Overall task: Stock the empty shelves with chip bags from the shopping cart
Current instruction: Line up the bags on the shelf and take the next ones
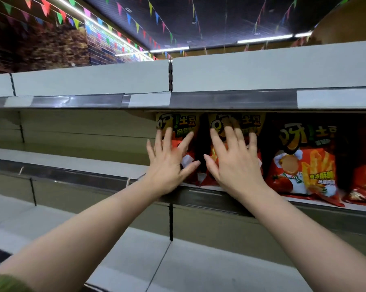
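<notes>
1. Your left hand [169, 159] lies flat on the leftmost chip bag [175, 123]. Its fingers [168, 137] are straight and spread, released, grasping nothing.
2. Your right hand [234, 163] presses the second chip bag [250, 123] in the same way, palm forward, fingers [230, 133] splayed and unclenched.
3. Both bags stand upright on the middle shelf [209, 196], just beside each other with a dark gap between. A third chip bag [304, 161] and part of a fourth chip bag [365, 182] stand to their right.
4. Step in hand, by judgement: you are seating and squaring two bags against the shelf back, the placing itself being done.
5. To the left, the middle shelf is bare [72, 163], as are the top shelf [262, 72] and the lower shelf [135, 249]. Most of the stocking appears to remain.
6. The shopping cart is out of view.
7. Next move, by judgement: lift your palms off gently so neither bag tips forward, turn to the cart for more bags, and continue the row leftward.
</notes>
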{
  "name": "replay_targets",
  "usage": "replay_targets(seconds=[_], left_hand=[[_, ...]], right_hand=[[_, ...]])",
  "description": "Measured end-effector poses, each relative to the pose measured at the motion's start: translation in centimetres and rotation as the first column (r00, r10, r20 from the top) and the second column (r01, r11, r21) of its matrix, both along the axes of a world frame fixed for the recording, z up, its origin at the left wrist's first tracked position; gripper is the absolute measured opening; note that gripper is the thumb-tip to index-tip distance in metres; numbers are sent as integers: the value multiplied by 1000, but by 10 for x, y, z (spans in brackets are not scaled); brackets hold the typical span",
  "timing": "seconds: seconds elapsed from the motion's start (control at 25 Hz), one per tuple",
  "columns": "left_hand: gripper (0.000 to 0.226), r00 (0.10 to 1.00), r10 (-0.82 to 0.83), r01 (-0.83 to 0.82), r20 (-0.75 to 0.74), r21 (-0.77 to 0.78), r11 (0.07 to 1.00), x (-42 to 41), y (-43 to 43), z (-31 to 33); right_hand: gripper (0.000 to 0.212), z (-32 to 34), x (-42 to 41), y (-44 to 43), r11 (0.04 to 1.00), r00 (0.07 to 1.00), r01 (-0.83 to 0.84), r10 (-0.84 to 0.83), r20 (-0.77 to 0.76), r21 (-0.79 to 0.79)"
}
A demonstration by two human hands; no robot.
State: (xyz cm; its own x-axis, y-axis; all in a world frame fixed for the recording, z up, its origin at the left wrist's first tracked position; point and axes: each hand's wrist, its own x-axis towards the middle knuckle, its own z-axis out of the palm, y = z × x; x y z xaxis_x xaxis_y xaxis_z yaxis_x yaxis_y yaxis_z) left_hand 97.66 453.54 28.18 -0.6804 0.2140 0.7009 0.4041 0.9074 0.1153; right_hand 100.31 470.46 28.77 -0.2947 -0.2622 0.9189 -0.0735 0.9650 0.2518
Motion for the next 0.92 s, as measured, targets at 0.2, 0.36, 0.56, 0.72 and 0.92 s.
replay_targets(seconds=[0.2, 0.36, 0.56, 0.72, 0.92], left_hand=[[69, 995, -82, 88, -59, 104, 991, 63, -11, -40], [72, 992, 116, -121, 38, 152, 981, 126, -48, -91], [74, 891, 390, -432, 233, 163, 887, 213, -97, -135], [70, 785, 520, -600, 337, 201, 775, 287, -128, -166], [67, 673, 607, -734, 423, 286, 615, 341, -163, -188]], right_hand=[[39, -21, 29, -42, 905, 902, -426, 424, -87, -4], [33, -65, 55, -94, 750, 751, -661, 661, -8, -26], [34, -120, 90, -162, 573, 568, -811, 820, 75, -119], [36, -148, 141, -210, 449, 420, -870, 891, 174, -203], [37, -173, 178, -256, 345, 266, -896, 921, 286, -278]])
